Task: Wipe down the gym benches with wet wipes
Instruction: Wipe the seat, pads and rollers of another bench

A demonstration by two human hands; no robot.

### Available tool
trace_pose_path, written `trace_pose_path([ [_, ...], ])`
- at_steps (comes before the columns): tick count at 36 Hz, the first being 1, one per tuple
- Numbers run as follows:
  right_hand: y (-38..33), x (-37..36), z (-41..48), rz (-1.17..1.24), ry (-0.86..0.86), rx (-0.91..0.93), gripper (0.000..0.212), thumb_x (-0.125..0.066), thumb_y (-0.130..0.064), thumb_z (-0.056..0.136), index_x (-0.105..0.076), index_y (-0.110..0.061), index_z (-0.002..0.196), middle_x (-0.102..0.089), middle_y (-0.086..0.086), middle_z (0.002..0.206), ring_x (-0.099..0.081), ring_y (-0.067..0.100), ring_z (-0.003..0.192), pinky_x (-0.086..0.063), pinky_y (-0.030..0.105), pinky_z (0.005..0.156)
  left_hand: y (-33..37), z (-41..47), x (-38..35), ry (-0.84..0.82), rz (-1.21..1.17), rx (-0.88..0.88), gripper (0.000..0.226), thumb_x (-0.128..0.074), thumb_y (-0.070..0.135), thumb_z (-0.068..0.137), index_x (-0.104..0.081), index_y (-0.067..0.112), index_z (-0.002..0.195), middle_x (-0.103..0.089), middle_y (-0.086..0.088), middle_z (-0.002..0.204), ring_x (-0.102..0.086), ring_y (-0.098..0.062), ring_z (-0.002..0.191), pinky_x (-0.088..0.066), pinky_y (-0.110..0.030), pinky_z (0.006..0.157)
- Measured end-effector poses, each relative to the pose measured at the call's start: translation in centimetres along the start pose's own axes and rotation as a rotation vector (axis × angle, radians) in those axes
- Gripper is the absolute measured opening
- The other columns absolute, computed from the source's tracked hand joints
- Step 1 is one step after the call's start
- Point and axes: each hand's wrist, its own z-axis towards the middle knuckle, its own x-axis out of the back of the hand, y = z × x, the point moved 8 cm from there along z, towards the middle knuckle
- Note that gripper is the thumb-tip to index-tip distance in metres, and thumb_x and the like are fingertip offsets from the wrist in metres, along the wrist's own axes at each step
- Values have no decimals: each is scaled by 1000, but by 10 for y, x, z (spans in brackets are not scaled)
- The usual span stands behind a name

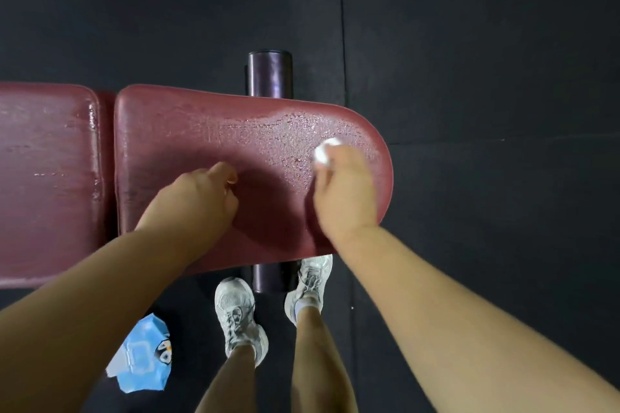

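Your right hand (342, 191) has its fingers bunched round the wipe (324, 151), pressed on the bench (188, 131) near its rounded end. Your left hand (198, 201) rests curled, empty. Overlap strokes toward the dry near side.

From my feed the bench (188, 131) pad looks like maroon vinyl with a fine pebbled grain, matt where dry and shining with wet beads and streaks around the white, soft, crumpled wipe (324, 151). The crossbar (270, 74) under it reads as dark, smooth, faintly glossy tubing, and the floor (486, 43) as matt black rubber matting. The wipes pack (144, 355) is glossy blue plastic film; the shoes (240, 315) are pale grey mesh fabric.
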Motion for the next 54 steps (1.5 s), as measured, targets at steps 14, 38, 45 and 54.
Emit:
trace_pose_path([
  [14,35,38,43,-19,7,-152,17,-50,-9,92,-56,-9,109,-44,11,118,-53,30,91,-36,28,76,-15,0,39,73,94,-3,43,-56,-2,80,-57,10,122,-51,-17,113,-54,-43,98,-51,-54,77],
  [38,-25,8,37,-116,-142,-73,14,-57,-7,87,-64,-5,99,-51,8,118,-56,26,91,-46,33,79,-39,12,25,-353,492,-305,62,-29,1,94,-10,23,148,10,-5,157,-20,-27,143,-47,-34,93],
  [45,-68,-20,9,-11,-242,52,20,-60,5,82,-70,-7,96,-57,7,108,-57,26,95,-48,26,78,-46,11,43,-364,417,-391,57,-28,2,93,-23,25,145,10,4,158,-19,-13,143,-45,-31,98],
  [54,-8,20,44,-111,141,-588,28,-45,-18,96,-65,-16,115,-49,12,118,-57,31,99,-44,33,91,-90,26,74,-102,198,-433,54,-58,-11,71,-61,6,122,-40,-11,146,-45,-34,128,-56,-52,71],
])
